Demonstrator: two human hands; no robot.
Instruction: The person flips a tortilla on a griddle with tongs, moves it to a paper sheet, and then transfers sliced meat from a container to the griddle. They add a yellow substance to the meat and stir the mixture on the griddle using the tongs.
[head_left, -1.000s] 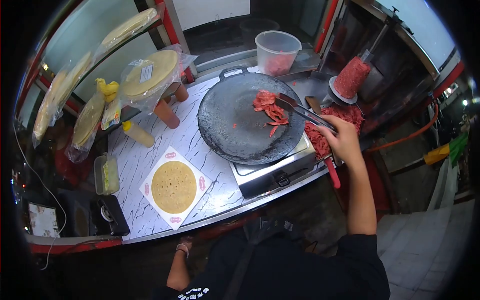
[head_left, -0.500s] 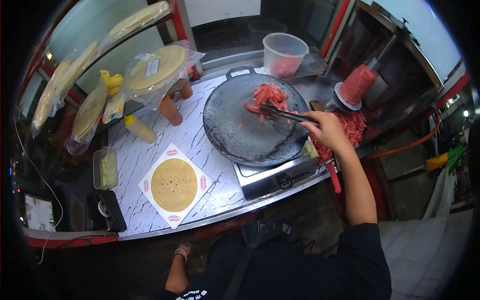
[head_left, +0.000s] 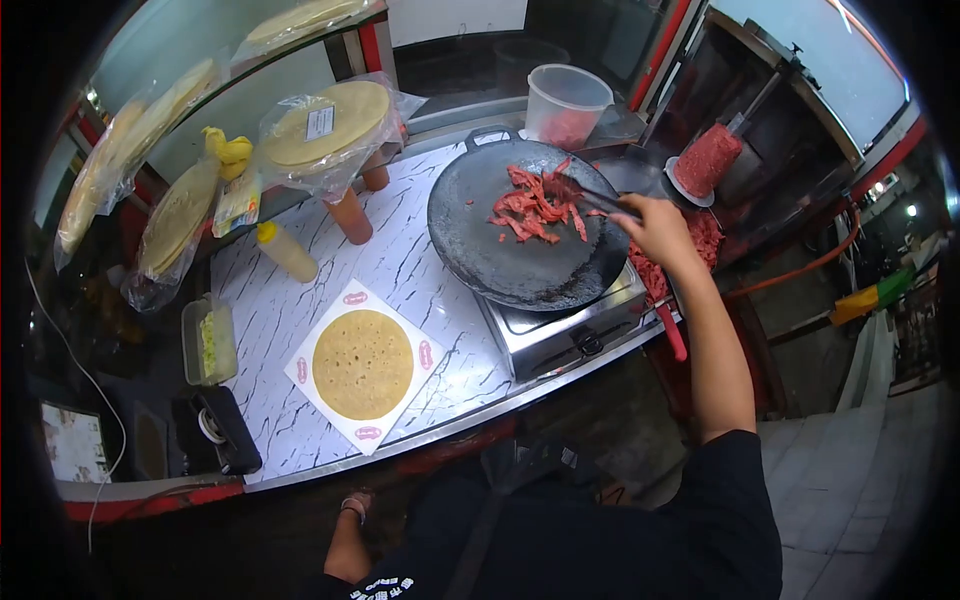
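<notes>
My right hand [head_left: 657, 235] is closed around the dark tongs [head_left: 600, 195], reaching over the right rim of the round black griddle [head_left: 475, 255]. At the far end the tongs touch reddish meat strips [head_left: 530, 210], loosely heaped on the griddle's upper middle. Beneath the griddle sits a silver stove [head_left: 565, 345]. My left hand [head_left: 358, 503] hangs low below the counter edge, away from everything on it; its fingers are too dark to make out. Left of the stove, a round brown flatbread [head_left: 363, 365] lies on white printed paper [head_left: 368, 436].
Behind the griddle stands a clear bucket [head_left: 568, 105] with meat. A meat cone [head_left: 710, 160] is at right, above chopped meat and a red-handled tool [head_left: 672, 333]. Bagged flatbreads [head_left: 335, 120], a yellow-capped bottle [head_left: 288, 252] and a lettuce tub [head_left: 208, 342] are at left.
The tongs have swung toward the griddle's upper right, and the meat strips are more spread out. My view has shifted slightly. My left hand still hangs low.
</notes>
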